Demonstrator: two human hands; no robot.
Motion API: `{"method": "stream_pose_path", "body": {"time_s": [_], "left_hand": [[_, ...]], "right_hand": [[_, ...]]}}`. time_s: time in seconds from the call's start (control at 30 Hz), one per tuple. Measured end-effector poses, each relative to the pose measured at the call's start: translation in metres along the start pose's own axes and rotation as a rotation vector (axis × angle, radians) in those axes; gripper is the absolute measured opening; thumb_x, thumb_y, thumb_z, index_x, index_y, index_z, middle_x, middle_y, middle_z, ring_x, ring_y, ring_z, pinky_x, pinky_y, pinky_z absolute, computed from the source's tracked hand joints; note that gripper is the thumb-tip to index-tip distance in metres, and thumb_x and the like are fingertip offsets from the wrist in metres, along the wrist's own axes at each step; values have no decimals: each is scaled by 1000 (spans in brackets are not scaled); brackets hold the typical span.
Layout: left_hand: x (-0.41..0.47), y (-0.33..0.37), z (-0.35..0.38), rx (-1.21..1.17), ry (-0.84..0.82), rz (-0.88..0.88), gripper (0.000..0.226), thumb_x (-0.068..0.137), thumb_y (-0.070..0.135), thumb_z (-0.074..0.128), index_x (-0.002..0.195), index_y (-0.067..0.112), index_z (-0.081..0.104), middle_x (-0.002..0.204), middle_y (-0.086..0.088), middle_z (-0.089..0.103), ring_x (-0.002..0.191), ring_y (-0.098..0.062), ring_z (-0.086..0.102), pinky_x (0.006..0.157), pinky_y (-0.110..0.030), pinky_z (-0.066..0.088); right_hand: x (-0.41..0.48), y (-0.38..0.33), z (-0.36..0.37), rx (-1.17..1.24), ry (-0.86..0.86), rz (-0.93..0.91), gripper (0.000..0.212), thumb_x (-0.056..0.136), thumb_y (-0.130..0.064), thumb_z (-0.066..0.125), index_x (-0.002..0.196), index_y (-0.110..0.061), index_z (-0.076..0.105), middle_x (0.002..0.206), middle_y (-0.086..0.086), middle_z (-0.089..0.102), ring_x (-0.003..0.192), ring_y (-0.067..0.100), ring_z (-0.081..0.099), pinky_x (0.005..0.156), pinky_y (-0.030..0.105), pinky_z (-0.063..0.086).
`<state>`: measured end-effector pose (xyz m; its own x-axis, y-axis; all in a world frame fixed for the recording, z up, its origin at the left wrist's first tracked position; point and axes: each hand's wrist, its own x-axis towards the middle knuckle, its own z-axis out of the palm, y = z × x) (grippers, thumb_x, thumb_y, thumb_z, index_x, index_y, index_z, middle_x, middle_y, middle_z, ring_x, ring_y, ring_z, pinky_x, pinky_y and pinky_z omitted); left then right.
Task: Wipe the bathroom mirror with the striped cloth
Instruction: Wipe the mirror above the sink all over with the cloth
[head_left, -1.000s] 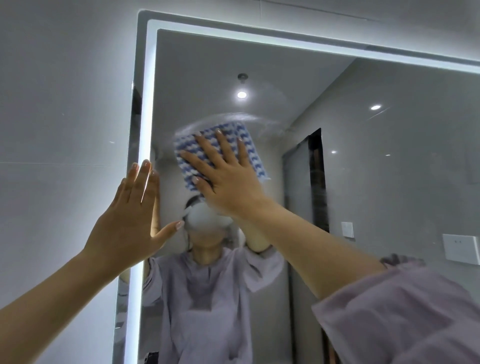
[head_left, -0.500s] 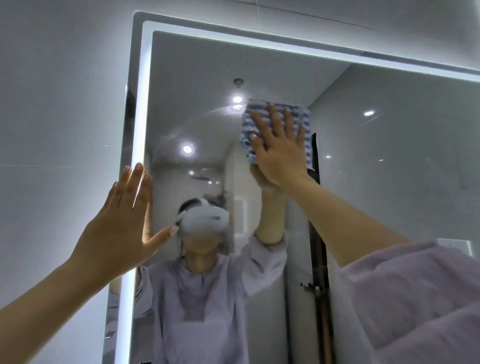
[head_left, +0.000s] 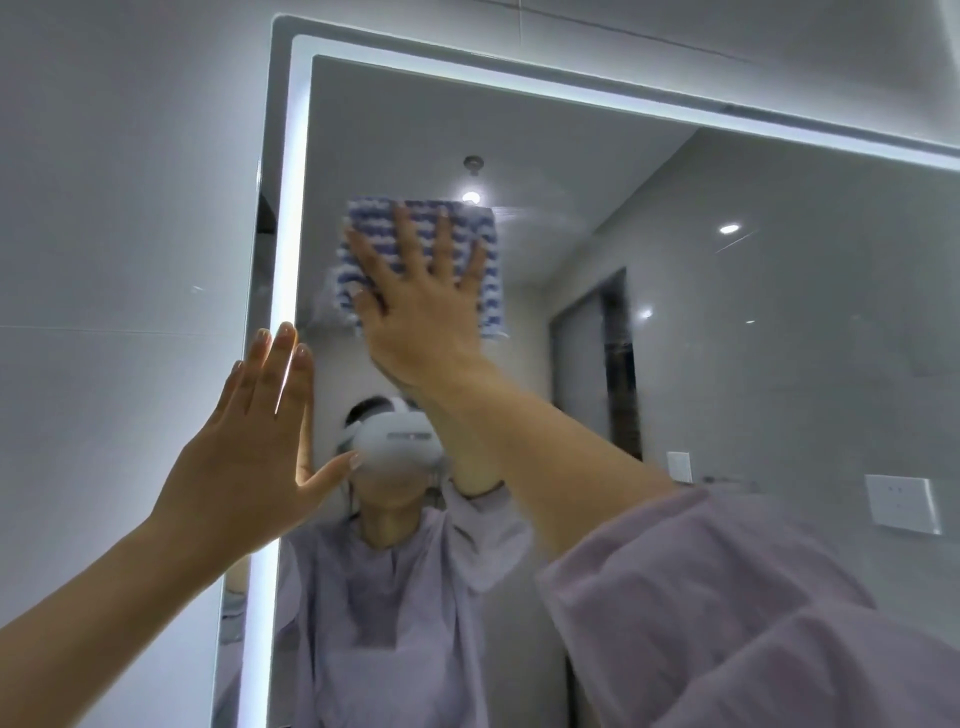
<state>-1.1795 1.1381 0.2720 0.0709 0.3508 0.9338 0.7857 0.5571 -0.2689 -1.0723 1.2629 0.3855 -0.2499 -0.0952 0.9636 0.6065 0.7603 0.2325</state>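
Note:
A large wall mirror (head_left: 753, 291) with a lit white border fills most of the view. A blue-and-white striped cloth (head_left: 480, 244) lies flat against the upper left part of the glass. My right hand (head_left: 423, 306) presses on the cloth with fingers spread, covering its lower middle. My left hand (head_left: 249, 457) rests flat and open against the mirror's lit left edge, lower down, holding nothing. A faint smear arcs on the glass to the right of the cloth.
Grey tiled wall (head_left: 119, 218) lies left of and above the mirror. The reflection shows a person in a lilac top, ceiling spotlights, a dark door opening and wall switches (head_left: 901, 501). My lilac right sleeve (head_left: 753, 623) fills the lower right.
My right hand has slid the cloth back to the left across the upper glass, after sweeping right half a second ago. My left hand has stayed on the left edge.

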Motion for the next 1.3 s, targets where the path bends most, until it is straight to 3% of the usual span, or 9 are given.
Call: {"method": "stream_pose_path", "body": {"time_s": [0.27, 0.4, 0.53, 0.7, 0.83, 1.03, 1.3], "left_hand": [[1, 1, -3, 20, -11, 11, 101, 81, 72, 25, 144, -7, 22, 156, -22, 11, 144, -35, 12, 112, -48, 23], [0, 1, -4, 32, -12, 2, 101, 81, 72, 23, 145, -6, 22, 156, -21, 10, 144, -34, 11, 112, -46, 21], [0, 1, -4, 32, -18, -6, 101, 81, 73, 22, 146, -5, 19, 157, -20, 7, 145, -33, 8, 112, -43, 19], [0, 1, -2, 27, -13, -2, 100, 82, 72, 21, 146, -6, 18, 157, -21, 6, 145, -34, 8, 113, -44, 20], [0, 1, -2, 15, -4, 6, 99, 83, 70, 23, 145, -7, 20, 156, -22, 7, 145, -35, 9, 113, -46, 21], [2, 3, -4, -3, 12, -5, 99, 82, 71, 25, 147, -3, 15, 157, -20, 8, 144, -35, 10, 112, -45, 19], [1, 3, -4, -9, -2, -10, 100, 82, 72, 23, 147, -3, 14, 157, -20, 7, 145, -34, 9, 113, -46, 19]], "right_hand": [[19, 25, -8, -19, -50, -57, 55, 99, -53, 18, 151, -42, 4, 162, -3, -5, 147, 32, -11, 115, 59, -7], [16, 84, -16, 55, -45, 130, 53, 100, -54, 18, 149, -44, 2, 162, -5, -8, 146, 30, -16, 115, 55, -14], [-3, 151, -19, 50, -24, 386, 54, 100, -54, 16, 150, -43, 2, 162, -3, -10, 147, 28, -14, 116, 55, -9], [-10, 148, -25, 73, -42, 549, 55, 101, -50, 14, 151, -39, -4, 161, -3, -14, 146, 29, -17, 115, 55, -12], [-6, 91, -17, 29, -18, 327, 58, 97, -54, 8, 150, -37, -7, 161, 2, -14, 145, 33, -17, 114, 59, -9], [-10, -32, 0, 49, -48, 0, 59, 99, -54, 17, 151, -37, -3, 161, 0, -15, 144, 34, -22, 111, 60, -17], [-10, -20, -1, -21, -64, -129, 56, 98, -54, 18, 151, -40, 4, 162, -1, -6, 147, 32, -12, 114, 60, -5]]}}
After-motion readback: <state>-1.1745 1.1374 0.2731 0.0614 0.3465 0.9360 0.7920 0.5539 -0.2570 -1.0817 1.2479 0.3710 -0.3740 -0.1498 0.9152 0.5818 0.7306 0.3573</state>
